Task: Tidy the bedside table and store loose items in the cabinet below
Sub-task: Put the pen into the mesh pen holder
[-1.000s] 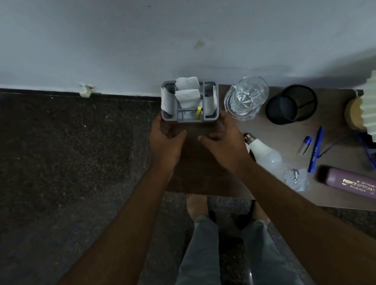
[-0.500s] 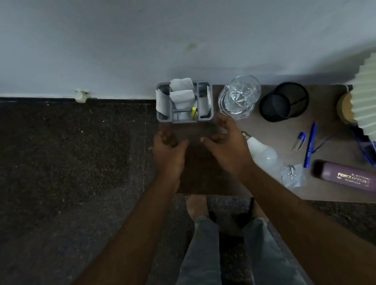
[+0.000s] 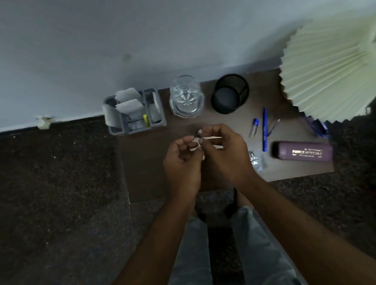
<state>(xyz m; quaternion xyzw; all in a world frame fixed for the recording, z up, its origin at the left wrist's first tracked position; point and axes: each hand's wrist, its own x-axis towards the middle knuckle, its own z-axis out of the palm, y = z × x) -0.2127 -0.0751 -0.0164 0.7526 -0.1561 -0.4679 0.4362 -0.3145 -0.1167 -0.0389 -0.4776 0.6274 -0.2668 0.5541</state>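
Head view: both hands hold the light bulb (image 3: pixel 209 138) over the middle of the bedside table (image 3: pixel 152 171).

Head view, detail: the right hand (image 3: pixel 226 154) has its fingers curled round the white glass end. The left hand (image 3: pixel 181 165) has curled fingers, with the tips pinching at the neck just below the metal cap. The bulb's long axis runs roughly left to right, cap toward the left hand and the far edge, body hidden under the right fingers. The right hand carries most of it, so it looks the likelier one to take the bulb down. The cabinet below is out of sight, somewhere under the near table edge by the knees. The pen (image 3: pixel 264 129) and purple case (image 3: pixel 303 151) lie loose to the right, well apart from the hands.
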